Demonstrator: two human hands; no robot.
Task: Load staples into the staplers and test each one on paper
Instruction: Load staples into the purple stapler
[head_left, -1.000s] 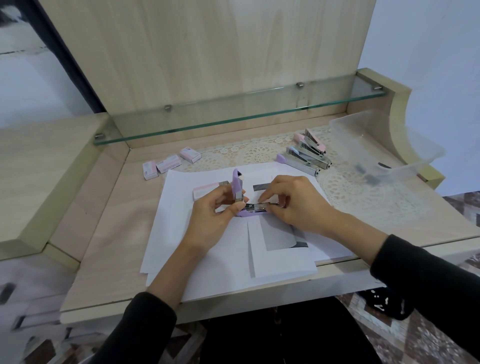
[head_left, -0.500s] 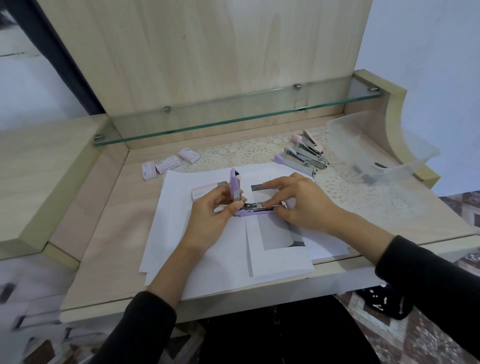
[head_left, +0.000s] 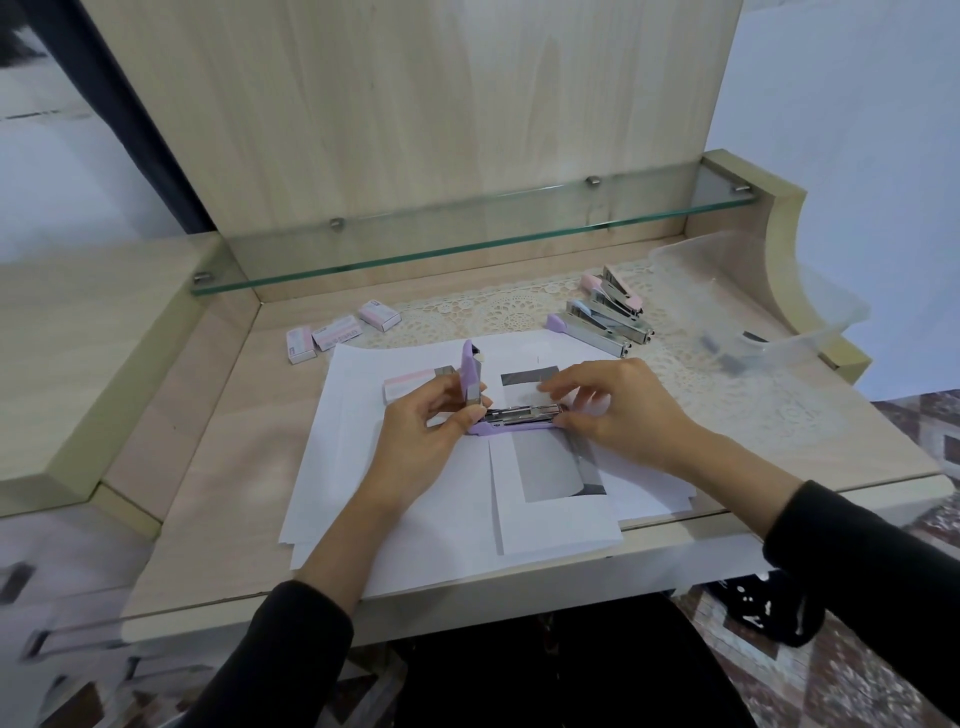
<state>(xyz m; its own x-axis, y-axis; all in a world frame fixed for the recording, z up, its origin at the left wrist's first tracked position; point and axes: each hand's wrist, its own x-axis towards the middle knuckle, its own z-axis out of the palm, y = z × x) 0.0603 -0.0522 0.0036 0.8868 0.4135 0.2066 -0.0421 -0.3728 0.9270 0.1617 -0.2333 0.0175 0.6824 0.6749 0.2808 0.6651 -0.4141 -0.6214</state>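
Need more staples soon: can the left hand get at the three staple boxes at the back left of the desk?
Probably yes. The staple boxes lie in the open beyond the paper, with nothing between them and the left hand, though it holds the open purple stapler.

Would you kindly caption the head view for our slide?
Left hand steadies an opened purple stapler on paper sheets while right hand works at its staple channel.

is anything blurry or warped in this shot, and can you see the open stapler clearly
Head view: the purple stapler under the left hand is fairly sharp, its lid hinged upright; the right hand has smeared fingertips; the clear plastic bin and the frame corners are blurred; the wide lens bows the glass shelf; lighting is soft, shadows faint.
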